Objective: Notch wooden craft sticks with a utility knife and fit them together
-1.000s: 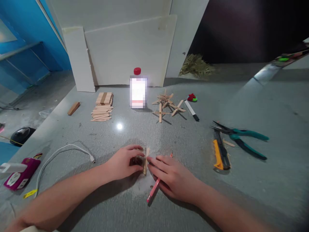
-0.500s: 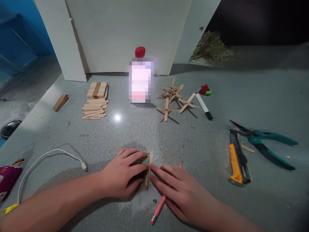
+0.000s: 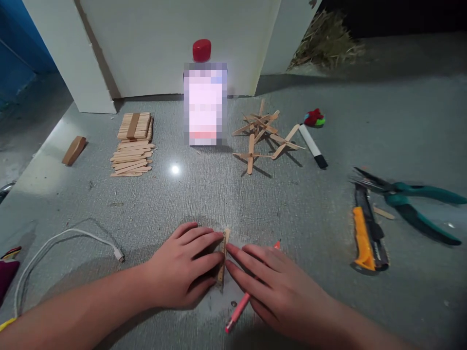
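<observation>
On the grey tabletop in front of me lies a wooden craft stick (image 3: 227, 234), with a narrow, see-through marked strip like a small ruler (image 3: 221, 275) along its left side. My left hand (image 3: 186, 265) holds the ruler against the stick with its fingertips, fingers slightly bent. From the other side, the index and middle fingertips of my right hand (image 3: 268, 282) touch or nearly touch the stick's right edge. A pink pencil (image 3: 239, 311) is tucked slantwise under and between my right fingers, its eraser end toward me and its tip beyond the knuckles.
Craft sticks (image 3: 132, 158) lie stacked at back left, near a wooden block (image 3: 75, 150). A red-capped bottle (image 3: 202, 51) stands centrally. Right are crossed-stick pieces (image 3: 251, 153), a marker (image 3: 313, 147), a utility knife (image 3: 365, 238) and pliers (image 3: 401, 199). A white cable (image 3: 65, 233) curves left.
The camera view has shifted slightly, so the things at the back sit higher in the picture. Both hands keep nearly the same place at the stick, with the pencil still in my right hand.
</observation>
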`<state>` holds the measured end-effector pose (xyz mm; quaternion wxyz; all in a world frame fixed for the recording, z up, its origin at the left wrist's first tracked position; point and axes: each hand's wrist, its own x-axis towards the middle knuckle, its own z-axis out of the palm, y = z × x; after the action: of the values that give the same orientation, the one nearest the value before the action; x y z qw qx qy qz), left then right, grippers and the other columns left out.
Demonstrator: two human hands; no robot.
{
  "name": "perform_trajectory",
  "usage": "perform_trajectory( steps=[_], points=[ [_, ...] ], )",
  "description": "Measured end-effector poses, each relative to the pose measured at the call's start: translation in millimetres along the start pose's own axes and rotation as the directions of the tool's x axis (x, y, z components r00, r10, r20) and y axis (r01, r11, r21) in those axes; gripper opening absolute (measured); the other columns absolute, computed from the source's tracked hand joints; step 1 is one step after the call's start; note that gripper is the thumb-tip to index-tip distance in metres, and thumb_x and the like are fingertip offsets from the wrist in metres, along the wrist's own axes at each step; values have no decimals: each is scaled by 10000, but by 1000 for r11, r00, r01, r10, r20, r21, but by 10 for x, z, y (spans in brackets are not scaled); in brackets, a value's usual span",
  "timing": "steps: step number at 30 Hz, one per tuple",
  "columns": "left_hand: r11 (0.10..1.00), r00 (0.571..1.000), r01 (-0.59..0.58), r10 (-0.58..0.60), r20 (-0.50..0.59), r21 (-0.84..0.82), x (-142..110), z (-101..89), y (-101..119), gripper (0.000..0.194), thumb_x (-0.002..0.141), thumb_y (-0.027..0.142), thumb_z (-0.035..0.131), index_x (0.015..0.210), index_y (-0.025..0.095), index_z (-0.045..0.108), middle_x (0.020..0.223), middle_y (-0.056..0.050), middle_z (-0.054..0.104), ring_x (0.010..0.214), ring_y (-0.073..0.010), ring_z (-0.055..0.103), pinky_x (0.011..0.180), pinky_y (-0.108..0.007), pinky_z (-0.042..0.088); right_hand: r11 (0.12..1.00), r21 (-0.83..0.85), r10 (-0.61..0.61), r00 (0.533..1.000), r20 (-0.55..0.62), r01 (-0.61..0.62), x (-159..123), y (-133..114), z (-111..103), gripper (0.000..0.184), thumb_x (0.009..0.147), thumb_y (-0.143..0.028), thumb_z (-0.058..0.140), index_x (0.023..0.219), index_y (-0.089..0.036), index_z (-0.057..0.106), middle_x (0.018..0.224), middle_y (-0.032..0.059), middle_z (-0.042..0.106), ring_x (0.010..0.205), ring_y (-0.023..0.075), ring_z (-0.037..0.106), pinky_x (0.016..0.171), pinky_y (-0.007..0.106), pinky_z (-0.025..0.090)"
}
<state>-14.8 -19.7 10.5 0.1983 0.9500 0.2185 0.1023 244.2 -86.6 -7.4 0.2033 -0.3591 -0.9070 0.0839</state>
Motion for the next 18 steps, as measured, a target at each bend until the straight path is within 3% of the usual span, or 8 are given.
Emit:
perform_trajectory(
  steps=[6, 18],
  points=[
    [996, 999, -16, 20, -42, 91, -21, 31, 40, 344, 978, 379, 566, 1245, 172, 633, 1465, -126, 604, 1382, -295, 531, 1195, -500, 358, 1000, -18, 12, 1000, 8, -12, -20, 5, 8, 443, 904, -160, 501, 1311, -143, 675, 1360, 131, 699, 1143, 297, 611, 900, 445, 556],
    [993, 996, -53, 61, -71, 108, -13, 54, 60, 367, 991, 356, 566, 1275, 130, 621, 1378, -123, 674, 1296, -272, 611, 1161, -443, 411, 996, -64, 58, 996, 62, -54, -49, -5, 32, 460, 918, -206, 492, 1343, -179, 668, 1499, 126, 601, 1156, 310, 583, 889, 467, 532]
  ],
)
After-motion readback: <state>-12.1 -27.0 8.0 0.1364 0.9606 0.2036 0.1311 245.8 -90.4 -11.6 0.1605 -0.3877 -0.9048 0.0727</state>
